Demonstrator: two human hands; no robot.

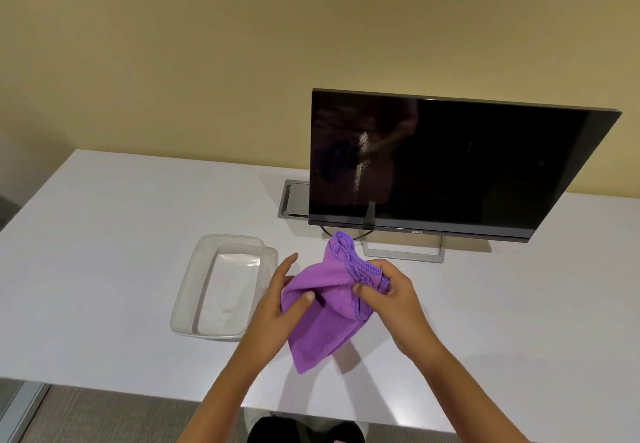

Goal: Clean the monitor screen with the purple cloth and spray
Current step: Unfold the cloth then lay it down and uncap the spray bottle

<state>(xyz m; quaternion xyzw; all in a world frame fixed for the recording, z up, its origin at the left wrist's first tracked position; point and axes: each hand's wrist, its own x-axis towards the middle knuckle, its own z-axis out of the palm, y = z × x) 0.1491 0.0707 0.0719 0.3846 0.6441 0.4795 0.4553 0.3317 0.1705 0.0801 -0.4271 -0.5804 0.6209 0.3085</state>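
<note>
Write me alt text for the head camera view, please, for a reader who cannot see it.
Two hands hold a purple cloth above a white table: the left hand pinches one side, the right hand bunches the top edge. A dark monitor stands behind, smeared at its left, and a clear plastic container lies left.

**Head count on the desk**

Quick tally, standing by the desk. 1 flat black-screened monitor (450, 165) w/ a slim silver frame stand. 1 purple microfibre cloth (329, 307), bunched, no 2nd cloth anywhere I can see. 1 clear rectangular plastic tub (194, 290); something clear pokes out behind its far right edge, maybe a lid, can't tell, so not counting it. 1 grey rectangular cable hatch (294, 200) set into the top. 1 white rectangular table (104, 234). Hands: 2, the left hand (280, 300) & the right hand (388, 290), both bare.
</note>
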